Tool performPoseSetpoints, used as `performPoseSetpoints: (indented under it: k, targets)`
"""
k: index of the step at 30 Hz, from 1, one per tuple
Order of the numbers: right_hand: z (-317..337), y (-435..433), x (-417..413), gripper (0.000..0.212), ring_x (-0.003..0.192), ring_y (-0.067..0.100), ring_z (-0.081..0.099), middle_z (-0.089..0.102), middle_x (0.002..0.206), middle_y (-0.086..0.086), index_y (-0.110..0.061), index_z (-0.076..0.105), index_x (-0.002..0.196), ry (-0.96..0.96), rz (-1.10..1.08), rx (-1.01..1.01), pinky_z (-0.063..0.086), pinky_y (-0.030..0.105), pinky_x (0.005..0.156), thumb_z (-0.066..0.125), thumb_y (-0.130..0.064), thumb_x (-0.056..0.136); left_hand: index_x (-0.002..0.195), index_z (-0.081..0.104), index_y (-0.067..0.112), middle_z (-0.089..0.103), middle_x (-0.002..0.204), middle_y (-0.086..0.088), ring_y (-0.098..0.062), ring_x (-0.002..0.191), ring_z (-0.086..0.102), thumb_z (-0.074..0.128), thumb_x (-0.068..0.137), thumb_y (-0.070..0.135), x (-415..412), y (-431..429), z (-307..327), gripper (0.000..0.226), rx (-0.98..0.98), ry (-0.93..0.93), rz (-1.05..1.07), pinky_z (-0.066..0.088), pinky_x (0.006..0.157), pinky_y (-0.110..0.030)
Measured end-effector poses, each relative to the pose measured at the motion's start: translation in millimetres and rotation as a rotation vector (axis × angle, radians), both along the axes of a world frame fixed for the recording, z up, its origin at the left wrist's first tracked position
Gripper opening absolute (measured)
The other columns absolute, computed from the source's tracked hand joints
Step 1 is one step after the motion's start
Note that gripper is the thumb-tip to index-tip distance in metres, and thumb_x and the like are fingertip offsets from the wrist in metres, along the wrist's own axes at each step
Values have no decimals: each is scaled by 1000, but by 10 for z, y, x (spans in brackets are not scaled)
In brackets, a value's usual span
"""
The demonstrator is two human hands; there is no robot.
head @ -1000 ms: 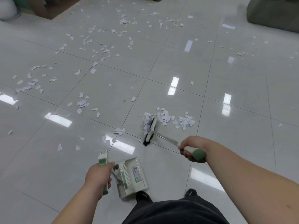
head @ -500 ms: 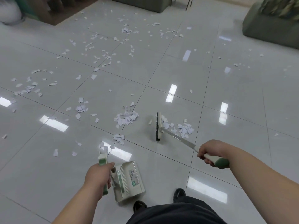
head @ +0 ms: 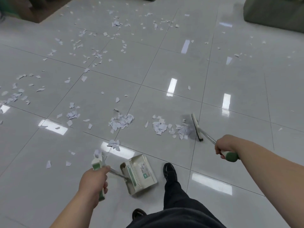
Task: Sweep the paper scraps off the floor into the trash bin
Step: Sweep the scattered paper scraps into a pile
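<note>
Where glossy floor (head: pixel 230 76) reflects light, paper scraps (head: pixel 120 121) lie scattered.

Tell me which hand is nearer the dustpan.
Left. The left hand grips the handle of the dustpan, just left of the pan; the right hand holds the broom farther off, up and to the pan's right.

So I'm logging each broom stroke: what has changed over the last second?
The right hand swung the broom rightward. Its head went from the left of the scrap pile to that pile's right side, after pushing a second pile out to the left. Nothing was let go or newly taken. The left hand holds the dustpan as before.
</note>
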State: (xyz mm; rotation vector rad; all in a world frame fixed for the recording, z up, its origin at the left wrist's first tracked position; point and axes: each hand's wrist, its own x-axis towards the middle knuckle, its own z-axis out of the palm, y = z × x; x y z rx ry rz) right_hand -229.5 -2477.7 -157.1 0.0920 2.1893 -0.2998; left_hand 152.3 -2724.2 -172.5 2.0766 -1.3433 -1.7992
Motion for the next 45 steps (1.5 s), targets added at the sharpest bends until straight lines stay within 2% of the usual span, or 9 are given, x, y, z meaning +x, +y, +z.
performPoseSetpoints:
  k: [4,7,10,13,22,31,36,41,45]
  targets:
    - [-171,-450,-179,16,41,17,59,59,72,15,0,53,75,-109,61,-27,50,19,44,59,9,86,86,55,11,44,64,-7,-21,48,38,69,95,17,-354,-19,77,18,39,-8,89,33,50,-26]
    - [-228,-732,-204,16,62,34,66,65,77,26,7,58,90,-188,85,-57,54,39,72,63,9,76,84,53,14,44,64,-6,-20,47,37,70,95,19,-617,-79,106,20,46,-14,131,33,48,-24]
    - [-166,-1062,-155,21,66,37,63,64,71,26,8,59,95,-280,91,-115,52,47,76,61,10,74,82,52,15,44,63,-5,-18,45,37,70,95,19,-836,-125,143,22,40,-17,167,32,46,-22]
    - [-99,-1437,-187,22,65,35,64,62,91,27,6,59,98,-350,127,-176,56,49,86,61,9,76,83,53,15,44,63,-5,-19,47,37,69,95,19,-999,-130,176,21,28,-21,198,32,46,-22]
    - [94,-2135,-520,7,43,21,56,55,98,17,0,60,84,-474,232,-254,43,16,38,60,6,88,84,51,16,42,63,-4,-19,49,35,68,96,18,-1272,-172,288,21,-6,-40,310,30,45,-22]
    - [106,-1632,-1020,7,42,25,59,60,72,18,3,61,76,-293,368,-157,46,22,44,61,8,81,85,54,13,43,63,-6,-19,49,35,68,95,15,-1323,-250,248,18,-14,-57,338,32,50,-24]
    - [101,-1260,-1044,5,38,27,57,58,74,22,7,59,80,-216,288,-112,45,24,47,58,11,78,84,54,11,43,65,-7,-19,50,36,67,96,14,-1272,-316,149,18,-19,-57,304,33,52,-27]
    - [182,-1090,-844,8,65,36,61,60,82,22,6,64,87,-182,444,4,49,36,66,62,5,79,85,56,9,45,64,-8,-20,50,38,68,96,15,-1148,-411,46,17,-11,-39,258,35,51,-27]
    - [327,-1075,-460,5,63,33,62,61,81,20,3,62,89,-235,439,55,50,34,63,60,3,84,85,56,8,47,64,-9,-21,49,40,69,95,16,-936,-519,28,18,-11,-20,217,36,52,-28]
